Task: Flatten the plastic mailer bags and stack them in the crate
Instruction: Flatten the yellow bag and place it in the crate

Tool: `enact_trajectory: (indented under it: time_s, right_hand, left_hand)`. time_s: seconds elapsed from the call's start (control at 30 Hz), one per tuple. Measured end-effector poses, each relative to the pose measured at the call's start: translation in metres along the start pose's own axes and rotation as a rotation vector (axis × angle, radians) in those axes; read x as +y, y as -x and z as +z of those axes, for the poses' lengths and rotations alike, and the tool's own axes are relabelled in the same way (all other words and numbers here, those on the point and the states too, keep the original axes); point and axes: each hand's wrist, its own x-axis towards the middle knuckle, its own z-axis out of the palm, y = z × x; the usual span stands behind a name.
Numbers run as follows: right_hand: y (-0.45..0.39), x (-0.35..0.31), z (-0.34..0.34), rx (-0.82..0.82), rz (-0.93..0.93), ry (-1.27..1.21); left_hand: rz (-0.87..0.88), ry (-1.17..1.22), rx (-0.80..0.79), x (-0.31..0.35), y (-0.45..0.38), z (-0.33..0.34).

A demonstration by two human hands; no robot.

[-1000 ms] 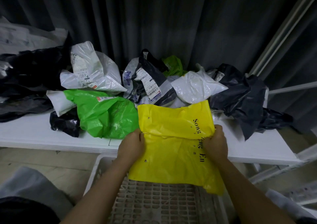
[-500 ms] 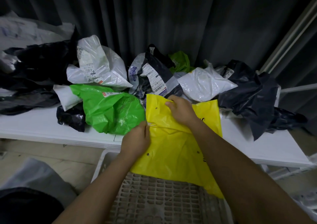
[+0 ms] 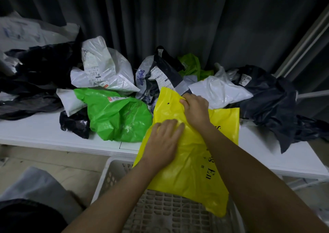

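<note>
Head view: white tabletop [image 3: 35, 131] carries a heap of crumpled mailer bags, black, white and a green bag [image 3: 117, 118]. Below its front edge sits the crate [image 3: 160, 213]. A yellow bag [image 3: 192, 161] lies over the tabletop edge, hanging into the crate. The left hand [image 3: 162, 141] presses flat on it, fingers straight. The right hand [image 3: 195, 109] pinches the bag's upper edge, its grip curled round the plastic.

1. One head-worn view looks forward and down, wide-angle, from close above the bench [image 3: 44, 131].
2. It faces the dark curtain [image 3: 178, 18]; the crate [image 3: 106, 175] sits nearest, at the bottom.
</note>
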Motion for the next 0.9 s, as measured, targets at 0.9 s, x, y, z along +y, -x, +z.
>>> enact_trajectory:
  time_s: [0.9]
  right_hand:
    - [0.097,0.090,0.029,-0.507,0.175,0.229]
  left_hand:
    - [-0.222,0.210,-0.500,0.006,-0.054,0.091]
